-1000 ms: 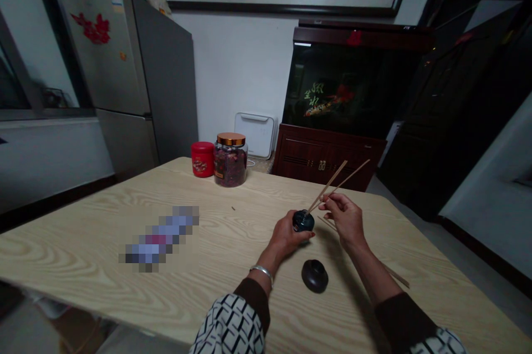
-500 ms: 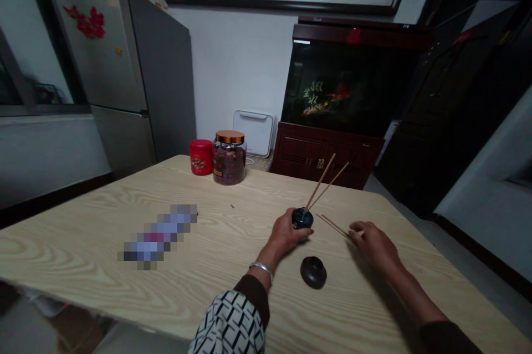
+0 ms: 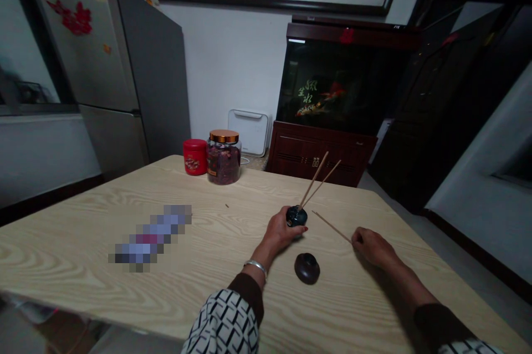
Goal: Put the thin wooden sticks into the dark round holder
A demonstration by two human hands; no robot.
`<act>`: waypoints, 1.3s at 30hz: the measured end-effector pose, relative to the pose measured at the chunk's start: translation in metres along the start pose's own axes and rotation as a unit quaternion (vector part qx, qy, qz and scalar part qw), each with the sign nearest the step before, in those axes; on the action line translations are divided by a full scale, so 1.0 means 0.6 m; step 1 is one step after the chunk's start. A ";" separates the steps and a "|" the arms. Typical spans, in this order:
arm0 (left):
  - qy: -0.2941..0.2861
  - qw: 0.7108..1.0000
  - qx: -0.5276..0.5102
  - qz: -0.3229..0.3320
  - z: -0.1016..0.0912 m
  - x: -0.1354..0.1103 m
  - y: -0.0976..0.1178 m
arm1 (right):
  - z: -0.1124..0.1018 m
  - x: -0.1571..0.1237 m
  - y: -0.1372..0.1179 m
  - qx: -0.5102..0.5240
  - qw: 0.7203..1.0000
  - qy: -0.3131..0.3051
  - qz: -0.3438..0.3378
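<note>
on the wood table (image 3: 83, 243) the left hand (image 3: 279, 230) clasps the pot (image 3: 296, 215); at its 3 o'clock the right hand (image 3: 373, 245) pinches a thin, likely brittle stick (image 3: 331, 226), best held mid-shaft

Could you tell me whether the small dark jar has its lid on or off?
Off: two sticks rise from the jar; a dark lid lies beside it.

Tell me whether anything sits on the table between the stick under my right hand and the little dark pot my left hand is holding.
Nothing visible does. The stick lies on bare table from the right hand toward the pot. The dark lid sits nearer, off that line.
</note>
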State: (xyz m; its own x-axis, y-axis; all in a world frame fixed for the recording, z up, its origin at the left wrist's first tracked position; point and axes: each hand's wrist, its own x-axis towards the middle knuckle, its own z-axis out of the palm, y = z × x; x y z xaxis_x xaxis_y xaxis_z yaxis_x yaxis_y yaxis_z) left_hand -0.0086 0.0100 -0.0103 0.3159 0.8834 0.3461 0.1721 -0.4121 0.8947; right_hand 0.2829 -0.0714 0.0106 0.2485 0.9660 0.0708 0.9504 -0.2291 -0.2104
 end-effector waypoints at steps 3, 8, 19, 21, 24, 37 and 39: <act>0.000 1.000 -0.007 -0.004 -0.001 0.000 0.002 | 0.000 0.006 0.014 0.033 0.999 -0.010 -0.042; -0.003 1.000 -0.004 -0.010 -0.002 -0.002 0.002 | -0.030 0.006 0.006 0.140 0.987 0.051 -0.059; 0.000 1.000 -0.010 -0.017 -0.002 -0.002 0.006 | -0.114 -0.024 -0.177 0.633 0.749 0.197 -0.018; 0.000 1.000 -0.012 -0.015 -0.002 -0.002 0.008 | -0.103 -0.016 -0.201 0.622 0.750 0.223 -0.040; 0.003 1.000 -0.012 -0.013 -0.001 -0.002 0.008 | -0.084 0.002 -0.223 0.589 0.762 0.260 -0.071; -0.002 1.000 0.014 -0.011 -0.002 0.001 0.005 | -0.047 0.019 -0.264 0.477 0.846 0.214 -0.107; -0.005 1.000 0.024 -0.009 -0.002 0.001 0.007 | -0.038 0.022 -0.268 0.441 0.871 0.186 -0.114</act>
State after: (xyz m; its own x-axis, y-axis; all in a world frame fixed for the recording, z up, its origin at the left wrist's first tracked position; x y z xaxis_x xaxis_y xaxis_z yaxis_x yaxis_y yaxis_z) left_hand -0.0092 0.0088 -0.0058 0.3218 0.8885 0.3271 0.2221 -0.4067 0.8861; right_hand 0.1377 -0.0245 0.0674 0.2726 0.8308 0.4853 0.5108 0.3024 -0.8047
